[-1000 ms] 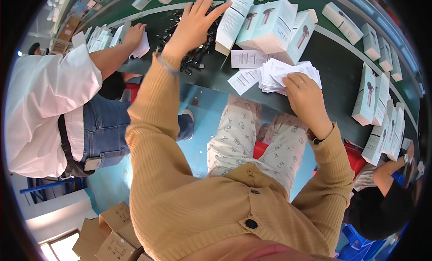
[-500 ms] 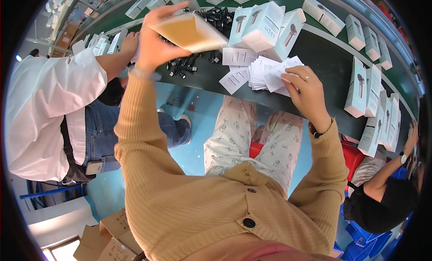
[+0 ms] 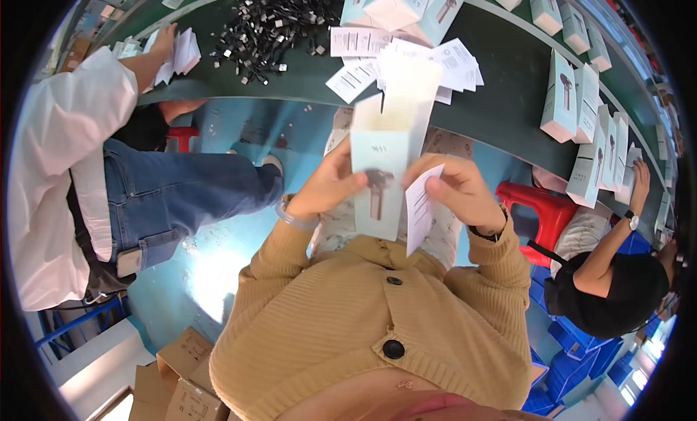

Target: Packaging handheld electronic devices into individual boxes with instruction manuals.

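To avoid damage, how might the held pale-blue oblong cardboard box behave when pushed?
The box likely keeps its shape, given flat, straight-edged sides. Where open, it may bend, as the raised white flap looks thin.

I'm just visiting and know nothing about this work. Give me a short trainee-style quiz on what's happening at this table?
1. Which hand pinches the single paper sheet?
2. True or false: the top of the held box is closed.
3. What lies on the dark table, left of the loose papers?
A) red stools
B) black cables
C) blue crates

Key:
1. The right hand.
2. False; it is open.
3. B.
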A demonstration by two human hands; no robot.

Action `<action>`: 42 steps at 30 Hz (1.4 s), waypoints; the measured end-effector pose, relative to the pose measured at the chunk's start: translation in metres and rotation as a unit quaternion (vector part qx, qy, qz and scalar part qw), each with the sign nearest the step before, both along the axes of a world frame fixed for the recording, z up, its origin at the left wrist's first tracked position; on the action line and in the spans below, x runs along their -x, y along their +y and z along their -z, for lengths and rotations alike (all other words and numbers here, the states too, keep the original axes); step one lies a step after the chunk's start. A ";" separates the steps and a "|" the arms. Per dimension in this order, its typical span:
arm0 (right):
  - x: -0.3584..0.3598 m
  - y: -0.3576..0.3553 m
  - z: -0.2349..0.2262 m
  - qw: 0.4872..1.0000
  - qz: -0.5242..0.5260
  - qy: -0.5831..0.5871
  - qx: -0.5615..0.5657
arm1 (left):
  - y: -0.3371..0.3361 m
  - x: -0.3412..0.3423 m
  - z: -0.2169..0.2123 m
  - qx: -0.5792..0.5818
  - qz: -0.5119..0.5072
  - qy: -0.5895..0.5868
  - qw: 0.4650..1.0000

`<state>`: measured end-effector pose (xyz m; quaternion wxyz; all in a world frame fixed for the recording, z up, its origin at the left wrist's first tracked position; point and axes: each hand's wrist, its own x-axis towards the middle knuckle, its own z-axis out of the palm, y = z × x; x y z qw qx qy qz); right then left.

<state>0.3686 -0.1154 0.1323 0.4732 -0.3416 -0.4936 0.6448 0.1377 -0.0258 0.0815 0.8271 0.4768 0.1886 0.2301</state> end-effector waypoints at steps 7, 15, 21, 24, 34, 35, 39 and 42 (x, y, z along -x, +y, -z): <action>-0.029 -0.013 -0.037 0.913 0.378 -0.033 -0.151 | -0.022 -0.023 0.015 -0.067 -0.014 0.012 0.998; -0.016 0.022 -0.050 0.917 0.329 -0.172 -0.147 | -0.018 -0.019 0.011 -0.066 -0.003 0.022 0.998; 0.002 0.047 -0.035 0.898 0.252 -0.306 -0.191 | -0.005 0.000 0.020 -0.076 -0.020 0.051 0.996; 0.014 0.061 -0.033 0.922 0.199 -0.295 -0.155 | 0.001 0.014 0.024 -0.097 -0.047 0.068 0.992; 0.053 0.127 -0.032 0.897 0.099 -0.364 -0.231 | 0.005 0.056 0.050 -0.095 -0.136 0.068 0.984; 0.056 0.141 -0.036 0.840 0.170 -0.441 -0.268 | 0.006 0.059 0.052 -0.103 -0.152 0.071 0.980; 0.070 0.232 -0.005 0.526 0.183 -0.649 -0.518 | 0.010 0.066 0.053 -0.119 -0.161 0.080 0.976; 0.080 0.271 0.033 0.394 0.094 -0.749 -0.524 | 0.013 0.066 0.051 -0.101 -0.160 0.092 0.978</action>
